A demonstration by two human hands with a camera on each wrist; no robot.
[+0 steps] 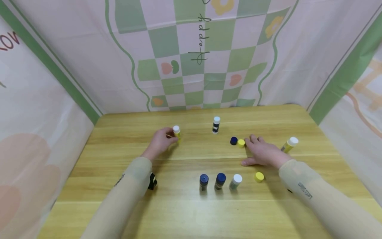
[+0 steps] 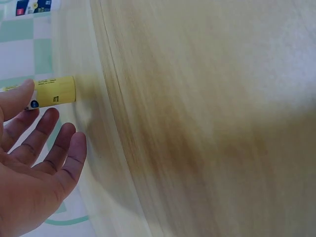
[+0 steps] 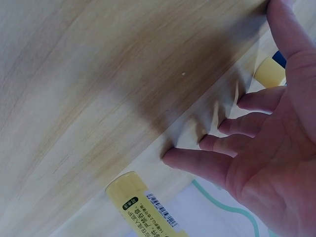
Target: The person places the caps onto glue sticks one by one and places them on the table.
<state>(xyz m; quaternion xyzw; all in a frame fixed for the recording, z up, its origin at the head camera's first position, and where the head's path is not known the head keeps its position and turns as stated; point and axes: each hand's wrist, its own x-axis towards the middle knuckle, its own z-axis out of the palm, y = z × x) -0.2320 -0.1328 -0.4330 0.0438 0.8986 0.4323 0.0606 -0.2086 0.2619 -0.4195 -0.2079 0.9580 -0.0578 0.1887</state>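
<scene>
My left hand (image 1: pixel 161 142) holds an upright yellow glue stick (image 1: pixel 176 132) with a white top between thumb and fingers. Up close in the left wrist view, the thumb lies across the yellow tube (image 2: pixel 61 91) and the other fingers spread below it. My right hand (image 1: pixel 264 153) rests palm down with fingers spread, its fingertips meeting the tabletop in the right wrist view. Right by its index finger sits a small yellow cap (image 1: pixel 241 143), beside a dark blue cap (image 1: pixel 233 141). Another yellow glue stick (image 1: pixel 289 144) stands beyond its wrist, partly hidden.
At the back middle stands a dark blue glue stick (image 1: pixel 216 125) with a white top. Two blue-topped sticks (image 1: pixel 204 182) and a white-topped one (image 1: pixel 235 181) line up in front. Another yellow cap (image 1: pixel 259 177) lies nearby. A black object (image 1: pixel 152 182) shows beside the left sleeve.
</scene>
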